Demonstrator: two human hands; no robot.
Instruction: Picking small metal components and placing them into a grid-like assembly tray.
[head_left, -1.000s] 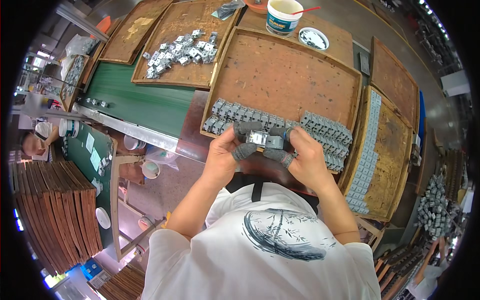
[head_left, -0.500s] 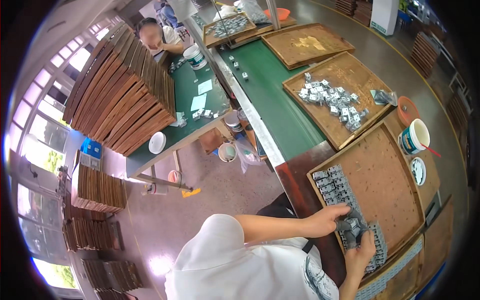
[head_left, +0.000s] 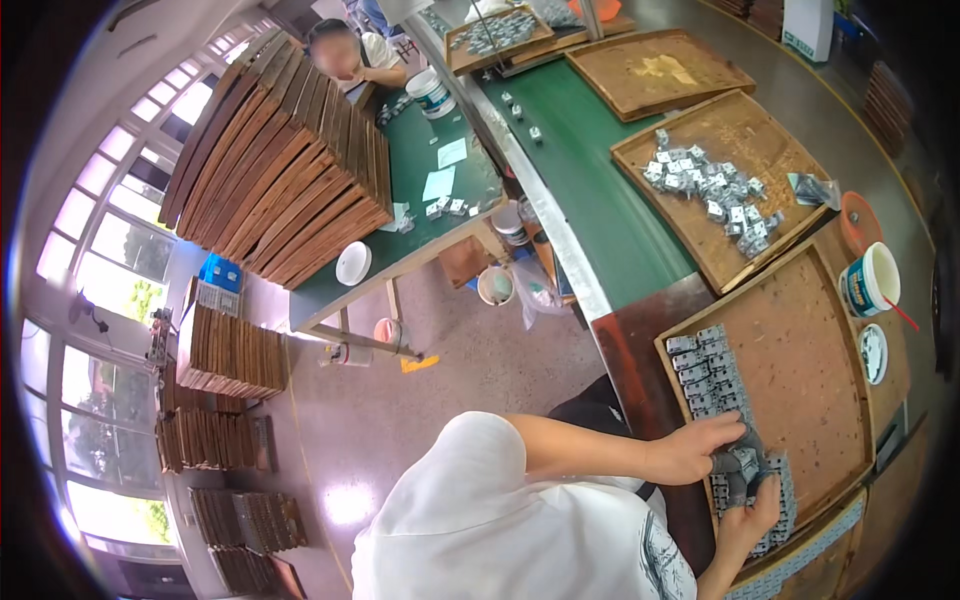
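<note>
Both my hands meet over the near wooden tray (head_left: pixel 810 350), around a small grey block-shaped metal part (head_left: pixel 745 461). My left hand (head_left: pixel 702 448) has its fingers closed on the part from the left and above. My right hand (head_left: pixel 752 508) pinches it from below and to the right. Dark grey covers sit on several fingertips. Under and beside the hands, rows of similar small grey parts (head_left: pixel 708 372) stand packed along the tray's left side. The fingers hide some of those rows and much of the held part.
Beyond lies another wooden tray (head_left: pixel 650 165) with loose white-and-grey parts (head_left: pixel 700 180). A green conveyor belt (head_left: pixel 570 210) runs alongside. At right stand a white bucket (head_left: pixel 868 280) with a red stick and a round white lid (head_left: pixel 873 354). A person (head_left: pixel 375 60) sits behind stacked wooden trays (head_left: pixel 280 170).
The whole scene has shifted rightward in the picture as my head turned. Both hands still hold the grey part over the rows, with little visible change in grip.
</note>
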